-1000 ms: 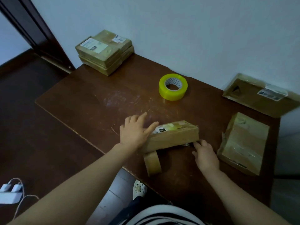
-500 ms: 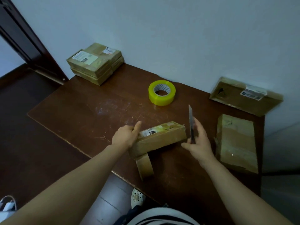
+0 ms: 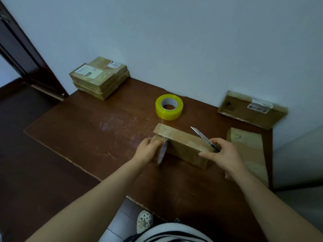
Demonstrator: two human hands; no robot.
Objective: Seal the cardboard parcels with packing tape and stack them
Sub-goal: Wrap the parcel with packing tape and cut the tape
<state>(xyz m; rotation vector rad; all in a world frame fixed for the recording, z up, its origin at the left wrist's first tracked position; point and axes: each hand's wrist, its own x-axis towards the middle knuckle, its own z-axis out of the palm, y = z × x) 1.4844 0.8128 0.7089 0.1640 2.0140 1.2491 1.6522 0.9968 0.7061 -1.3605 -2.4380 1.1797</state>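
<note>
beside left fingers (image 3: 152, 142) gripping tape roll (image 3: 162, 151), parcel (image 3: 182, 145), right fingers (image 3: 207, 155) gripping knife (image 3: 198, 133)

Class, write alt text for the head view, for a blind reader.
A left hand grips a tape roll at a parcel's left end while the right hand holds a knife at its right end. A yellow roll, a parcel stack and two parcels share the table.

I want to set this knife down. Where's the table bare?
Bare: left half of the table, bordered by parcel stack, yellow tape roll and left hand. Crowded: right side, among held parcel, lying parcel, leaning parcel.
</note>
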